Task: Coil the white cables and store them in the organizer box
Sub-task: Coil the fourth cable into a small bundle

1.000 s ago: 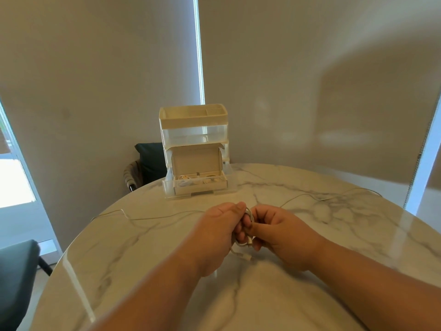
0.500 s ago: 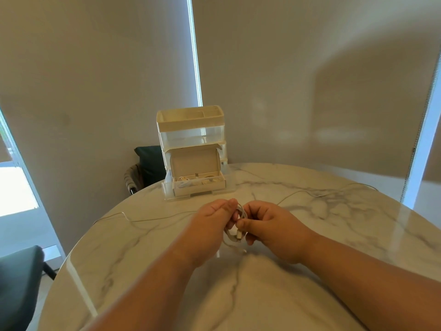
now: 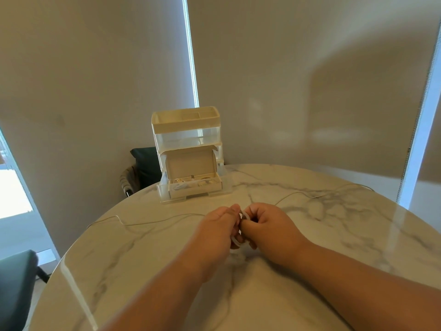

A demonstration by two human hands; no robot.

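The small coil of thin white cable [image 3: 243,216] is held just above the round white marble counter [image 3: 334,235], between the two hands and mostly hidden by them. The left hand [image 3: 218,231] pinches one side of the loops and the right hand [image 3: 270,226] has its fingers [image 3: 256,212] curled round the other side, so both are clenched on the coil. Loose white strands run away from the hands across the counter, one to the left [image 3: 143,222] and one to the right [image 3: 310,194]; whether they are one cable or two I cannot tell.

The winding looks part done. To do it well, keep the left pinch firm so the loops stay the same size, and feed the slack in with the right hand without twisting.

The tiered cream and clear plastic organizer box [image 3: 187,137] stands well apart at the far edge, its lowest compartment [image 3: 194,185] open and already holding white cables.
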